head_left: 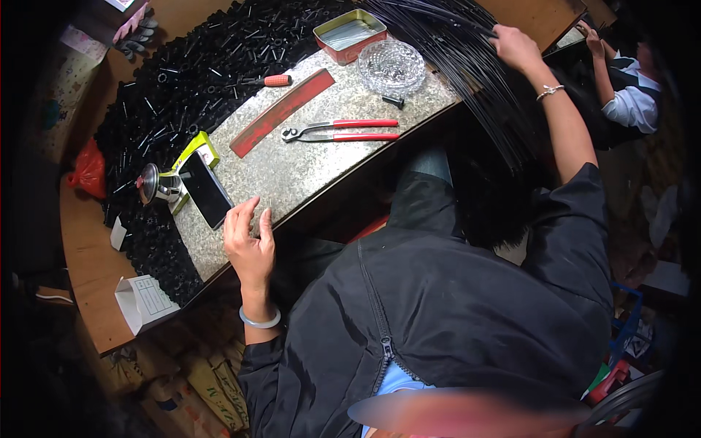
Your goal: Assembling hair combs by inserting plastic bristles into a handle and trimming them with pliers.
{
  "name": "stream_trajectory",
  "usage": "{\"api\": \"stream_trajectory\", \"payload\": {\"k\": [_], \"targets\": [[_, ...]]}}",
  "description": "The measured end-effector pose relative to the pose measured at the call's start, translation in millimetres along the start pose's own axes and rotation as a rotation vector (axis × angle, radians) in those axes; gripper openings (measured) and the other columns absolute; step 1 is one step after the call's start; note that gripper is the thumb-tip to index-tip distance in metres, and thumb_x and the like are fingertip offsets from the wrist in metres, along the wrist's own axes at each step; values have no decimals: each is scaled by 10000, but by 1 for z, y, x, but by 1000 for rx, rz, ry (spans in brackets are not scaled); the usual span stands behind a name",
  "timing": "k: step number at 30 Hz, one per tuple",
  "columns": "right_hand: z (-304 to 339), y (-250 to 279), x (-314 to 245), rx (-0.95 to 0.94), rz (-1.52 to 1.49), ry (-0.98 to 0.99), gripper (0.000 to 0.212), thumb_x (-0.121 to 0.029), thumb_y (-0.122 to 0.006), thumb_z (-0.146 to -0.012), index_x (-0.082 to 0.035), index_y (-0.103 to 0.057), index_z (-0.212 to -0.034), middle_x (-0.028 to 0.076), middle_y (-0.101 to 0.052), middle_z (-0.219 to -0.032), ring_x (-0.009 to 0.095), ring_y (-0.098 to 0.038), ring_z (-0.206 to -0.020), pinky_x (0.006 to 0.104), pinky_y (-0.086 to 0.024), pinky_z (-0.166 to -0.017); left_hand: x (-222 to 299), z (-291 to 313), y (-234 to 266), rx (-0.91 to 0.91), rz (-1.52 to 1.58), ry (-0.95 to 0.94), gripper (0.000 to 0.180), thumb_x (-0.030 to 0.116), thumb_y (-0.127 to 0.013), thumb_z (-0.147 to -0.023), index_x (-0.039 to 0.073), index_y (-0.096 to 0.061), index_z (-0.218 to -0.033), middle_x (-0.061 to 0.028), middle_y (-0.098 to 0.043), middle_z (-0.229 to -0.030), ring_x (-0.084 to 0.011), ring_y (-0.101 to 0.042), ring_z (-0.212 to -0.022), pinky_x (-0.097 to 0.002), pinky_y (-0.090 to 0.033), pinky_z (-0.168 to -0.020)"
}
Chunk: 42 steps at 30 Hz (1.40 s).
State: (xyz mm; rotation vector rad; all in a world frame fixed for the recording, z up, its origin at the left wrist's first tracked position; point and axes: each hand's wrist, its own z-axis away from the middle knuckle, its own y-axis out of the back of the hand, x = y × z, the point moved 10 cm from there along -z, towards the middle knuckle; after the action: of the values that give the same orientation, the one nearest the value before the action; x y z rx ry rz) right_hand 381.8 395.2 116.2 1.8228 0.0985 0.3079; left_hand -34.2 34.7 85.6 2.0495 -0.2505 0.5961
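My left hand [250,247] is raised over the near edge of the grey speckled board [292,175], thumb and fingers apart, with nothing visible in it. Right by its fingertips lies a dark phone [207,190]. At the upper right, the fingers of my right hand [517,48] are closed round one or more long thin black rods [467,55] from a big bundle. Between my hands the board carries pincers [343,130] with red handles, a worn red strip [283,111] and a small black bolt-like piece [393,102].
Black tubular parts [168,95] heap behind the board, with an orange-handled tool [277,80] at their edge. A clear glass dish [391,67] and an open tin [350,36] stand at the back. A metal pot [157,184] sits left; another person [631,95] works at far right.
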Motion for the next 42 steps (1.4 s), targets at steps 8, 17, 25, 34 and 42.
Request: {"api": "stream_trajectory", "payload": {"k": [8, 17, 25, 34, 42], "targets": [[-2, 63, 52, 103, -59, 118, 296, -274, -600, -813, 15, -572, -871, 183, -609, -829, 348, -586, -790, 404, -449, -695, 4, -2, -3, -8, 28, -9, 224, 75, -656, -764, 39, -622, -982, -123, -587, -902, -278, -570, -823, -339, -459, -708], [14, 135, 29, 67, -282, 143, 303, -263, -578, -865, 40, -568, -870, 73, -578, -707, 121, -520, -659, 272, -418, -641, 62, -32, -25, -58, 193, -188, 261, 76, -653, -774, 34, -616, -1029, -109, -598, -927, -212, -591, -815, -287, -463, -679], [65, 166, -138, 28, -795, 480, 107, -105, -624, -832, -5, -588, -841, -39, -548, -695, 12, -479, -647, 189, -398, -578, 151, -131, -38, -19, 653, -341, 923, 293, -830, -599, -75, -324, -1277, -210, -555, -1113, -251, -554, -1043, -336, -436, -894], [103, 185, -240, 5, -897, 743, 283, -112, -619, -826, 7, -499, -1053, 6, -500, -699, 73, -416, -600, 228, -366, -567, 138, -132, -32, 96, 754, -206, 354, -27, -506, -822, -20, -499, -1176, -59, -631, -824, -89, -586, -718, -227, -481, -668], [158, 96, -210, -883, -1268, 374, 245, -93, -601, -836, -42, -496, -1051, -82, -435, -697, -19, -374, -540, 148, -286, -460, 44, -133, 25, 281, 1238, -6, 357, -94, -421, -849, -53, -406, -1203, -189, -610, -968, -223, -637, -832, -313, -546, -728]]}}
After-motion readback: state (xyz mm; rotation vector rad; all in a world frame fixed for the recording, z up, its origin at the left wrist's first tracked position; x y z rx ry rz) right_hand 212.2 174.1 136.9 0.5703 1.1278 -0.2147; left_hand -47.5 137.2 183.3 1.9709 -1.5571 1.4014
